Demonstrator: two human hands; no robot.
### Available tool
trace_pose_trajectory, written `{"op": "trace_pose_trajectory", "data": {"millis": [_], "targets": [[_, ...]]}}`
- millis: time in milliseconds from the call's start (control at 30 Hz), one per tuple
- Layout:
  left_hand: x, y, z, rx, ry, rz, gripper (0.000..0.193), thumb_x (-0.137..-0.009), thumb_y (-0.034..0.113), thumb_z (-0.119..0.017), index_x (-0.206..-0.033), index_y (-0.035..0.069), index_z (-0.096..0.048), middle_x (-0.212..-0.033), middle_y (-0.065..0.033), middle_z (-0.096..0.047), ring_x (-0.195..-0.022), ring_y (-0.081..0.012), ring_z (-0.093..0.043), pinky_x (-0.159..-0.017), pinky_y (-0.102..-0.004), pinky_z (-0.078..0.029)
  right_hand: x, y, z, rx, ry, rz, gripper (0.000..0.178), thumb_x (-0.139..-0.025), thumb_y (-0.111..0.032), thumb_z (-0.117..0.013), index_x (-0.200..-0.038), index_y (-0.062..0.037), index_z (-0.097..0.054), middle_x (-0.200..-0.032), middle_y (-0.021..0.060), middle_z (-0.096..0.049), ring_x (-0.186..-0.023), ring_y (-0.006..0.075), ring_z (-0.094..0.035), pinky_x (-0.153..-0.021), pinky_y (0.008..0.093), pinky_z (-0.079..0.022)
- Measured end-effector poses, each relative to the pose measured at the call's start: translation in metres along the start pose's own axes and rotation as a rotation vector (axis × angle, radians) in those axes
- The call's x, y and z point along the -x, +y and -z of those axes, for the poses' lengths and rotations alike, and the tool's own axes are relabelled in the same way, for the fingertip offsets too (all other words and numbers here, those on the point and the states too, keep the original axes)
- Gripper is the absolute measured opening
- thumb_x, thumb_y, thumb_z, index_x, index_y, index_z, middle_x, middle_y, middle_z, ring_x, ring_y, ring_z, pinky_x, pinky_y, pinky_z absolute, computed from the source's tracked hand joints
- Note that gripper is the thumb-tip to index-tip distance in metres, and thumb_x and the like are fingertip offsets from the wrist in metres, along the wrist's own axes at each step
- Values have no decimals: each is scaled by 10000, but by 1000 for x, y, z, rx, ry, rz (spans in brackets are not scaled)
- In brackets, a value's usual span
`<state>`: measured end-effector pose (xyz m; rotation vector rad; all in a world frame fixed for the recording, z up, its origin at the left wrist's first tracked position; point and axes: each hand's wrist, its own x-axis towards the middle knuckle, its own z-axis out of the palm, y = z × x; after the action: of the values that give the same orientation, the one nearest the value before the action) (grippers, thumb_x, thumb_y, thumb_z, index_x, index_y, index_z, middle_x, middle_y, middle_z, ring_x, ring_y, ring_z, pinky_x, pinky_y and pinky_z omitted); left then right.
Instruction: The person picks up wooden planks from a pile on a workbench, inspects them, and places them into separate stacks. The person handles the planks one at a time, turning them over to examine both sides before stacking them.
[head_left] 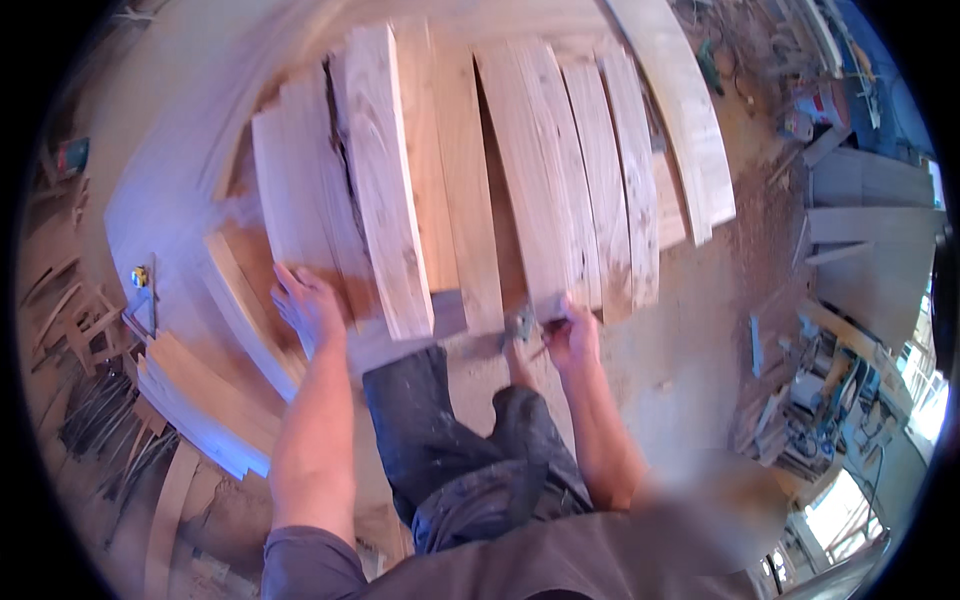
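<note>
Several pale wooden boards [525, 140] lie side by side in front of me, their near ends pointing toward my legs. One thicker board [385, 190] sits raised on top of the others. At the left, my left hand [312, 305] is open, fingers stretched out by the near end of a wide board [300, 180]. My right hand [575, 338] has its fingers curled closed at the near end of a board right of the middle. A thin dark shape shows by these fingers; I cannot make out what it is.
Curved wood pieces [205, 385] lie at the lower left, near a yellow tape measure [140, 276]. A long panel [680, 110] stretches along the right of the boards. Scrap wood [75, 330] litters the far left; stacked panels [865, 215] and clutter fill the right side.
</note>
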<state>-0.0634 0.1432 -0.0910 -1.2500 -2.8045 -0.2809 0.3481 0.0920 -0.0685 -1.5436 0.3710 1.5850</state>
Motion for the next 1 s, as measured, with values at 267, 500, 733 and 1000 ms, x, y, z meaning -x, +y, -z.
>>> {"op": "trace_pose_trajectory", "data": {"millis": [267,500,733,1000], "targets": [[-5,-1,-3,-21,-24,58,515,-1023,322,-507,-1472,72,-484,-1252,-237,-552,-1146,-413,-561,-952,-514,-456,21,12,-13,-76,-10,-20,333,-956,-379,-673,-1101,-81,-635,-913,93,-686,-767,264,-641,-595,372,-449],[-5,3,0,-23,-56,107,520,-1018,328,-514,-1474,79,-482,-1256,-227,-554,-1162,-403,-553,-962,-518,-447,63,5,-25,-80,-331,-37,495,-906,-432,-656,-1172,-17,-612,-864,111,-661,-651,244,-592,-524,354,-434],[-3,6,3,-20,-33,83,505,-1019,320,-519,-1462,80,-483,-1235,-228,-554,-1146,-412,-558,-930,-525,-460,103,-21,-53,-287,-465,-106,487,-929,-474,-525,-1120,-38,-627,-768,85,-560,-501,174,-450,-494,337,-377],[-3,6,5,-26,-37,72,498,-1021,314,-518,-1464,91,-475,-1221,-223,-553,-1121,-411,-560,-929,-534,-454,123,3,-54,-752,-663,-337,580,-1019,-402,-370,-1376,27,-530,-680,26,-531,-418,134,-427,-471,311,-348]]}}
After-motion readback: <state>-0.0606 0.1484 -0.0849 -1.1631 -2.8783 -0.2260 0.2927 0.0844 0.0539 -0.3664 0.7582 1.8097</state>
